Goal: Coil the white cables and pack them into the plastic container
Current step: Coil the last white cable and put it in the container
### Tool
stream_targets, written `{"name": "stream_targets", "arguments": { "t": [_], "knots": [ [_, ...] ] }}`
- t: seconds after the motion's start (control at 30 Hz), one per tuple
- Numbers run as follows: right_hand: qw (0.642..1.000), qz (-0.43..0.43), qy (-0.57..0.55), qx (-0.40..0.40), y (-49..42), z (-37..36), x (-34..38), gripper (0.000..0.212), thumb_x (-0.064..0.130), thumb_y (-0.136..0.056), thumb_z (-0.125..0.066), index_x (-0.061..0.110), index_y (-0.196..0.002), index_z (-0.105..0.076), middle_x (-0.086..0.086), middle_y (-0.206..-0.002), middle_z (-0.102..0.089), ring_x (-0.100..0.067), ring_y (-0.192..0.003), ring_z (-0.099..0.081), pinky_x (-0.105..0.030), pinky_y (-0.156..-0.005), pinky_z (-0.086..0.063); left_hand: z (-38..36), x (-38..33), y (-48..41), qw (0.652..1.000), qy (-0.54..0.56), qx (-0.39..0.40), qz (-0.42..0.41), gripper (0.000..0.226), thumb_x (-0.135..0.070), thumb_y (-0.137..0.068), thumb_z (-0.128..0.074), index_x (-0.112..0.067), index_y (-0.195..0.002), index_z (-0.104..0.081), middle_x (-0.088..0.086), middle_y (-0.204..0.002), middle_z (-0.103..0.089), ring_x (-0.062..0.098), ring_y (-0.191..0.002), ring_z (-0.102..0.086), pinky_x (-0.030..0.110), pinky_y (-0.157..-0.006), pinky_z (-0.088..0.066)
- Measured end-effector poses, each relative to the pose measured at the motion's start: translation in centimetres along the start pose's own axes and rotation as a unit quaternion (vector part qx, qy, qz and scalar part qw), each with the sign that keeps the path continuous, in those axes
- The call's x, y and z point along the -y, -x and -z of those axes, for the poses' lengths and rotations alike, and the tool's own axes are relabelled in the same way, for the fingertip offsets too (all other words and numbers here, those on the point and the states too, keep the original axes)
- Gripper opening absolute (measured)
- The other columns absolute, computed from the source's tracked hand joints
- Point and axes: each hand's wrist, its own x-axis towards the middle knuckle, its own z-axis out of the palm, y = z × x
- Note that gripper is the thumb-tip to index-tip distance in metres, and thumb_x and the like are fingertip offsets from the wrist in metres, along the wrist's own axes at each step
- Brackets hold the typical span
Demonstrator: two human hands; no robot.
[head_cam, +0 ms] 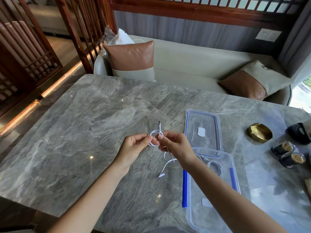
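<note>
Above the grey marble tabletop [84, 132], left hand [134, 145] and right hand [175, 147] are pinching the thin white cable coil [152, 145]; clear plastic container [210, 216] is sitting at four o'clock, nearer the right hand.

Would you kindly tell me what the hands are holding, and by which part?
Both hold one white cable: the left hand pinches the small coil's left side, the right hand pinches its right side below the upright plug.
</note>
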Motion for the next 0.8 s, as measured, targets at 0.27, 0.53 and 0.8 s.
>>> {"name": "stream_targets", "arguments": {
  "t": [0.27,0.53,0.8],
  "knots": [
    [0.930,0.080,0.311,0.179,-0.6,1.8,4.0,0.008,0.013,-0.086,-0.065,0.011,-0.081,-0.070,0.005,-0.061,-0.060,-0.003,-0.053,-0.055,-0.017,-0.058,-0.046,3.1,-0.9,-1.5,0.942,0.098,0.228,0.227,0.061,-0.059,-0.082,-0.039,-0.011,-0.091,-0.076,0.007,-0.088,-0.076,0.014,-0.086,-0.069,0.033,-0.092,-0.045],
    [0.805,0.152,0.536,0.205,-0.6,1.0,5.7,0.013,0.020,-0.090,-0.057,0.011,-0.094,-0.066,-0.006,-0.087,-0.068,-0.023,-0.078,-0.058,-0.035,-0.073,-0.046,2.6,-3.5,-2.6,0.933,-0.108,0.271,0.212,0.030,-0.045,-0.075,-0.062,-0.018,-0.076,-0.074,0.001,-0.080,-0.076,0.011,-0.081,-0.069,0.020,-0.081,-0.050],
    [0.946,0.145,0.290,0.031,0.0,0.8,3.5,0.013,0.013,-0.093,-0.055,0.005,-0.095,-0.064,-0.013,-0.083,-0.066,-0.022,-0.071,-0.061,-0.037,-0.072,-0.050,1.8,-2.4,-2.2,0.986,0.066,0.117,0.102,0.022,-0.029,-0.075,-0.059,-0.014,-0.071,-0.075,0.002,-0.069,-0.075,0.006,-0.070,-0.069,0.010,-0.064,-0.049]
  ]
}}
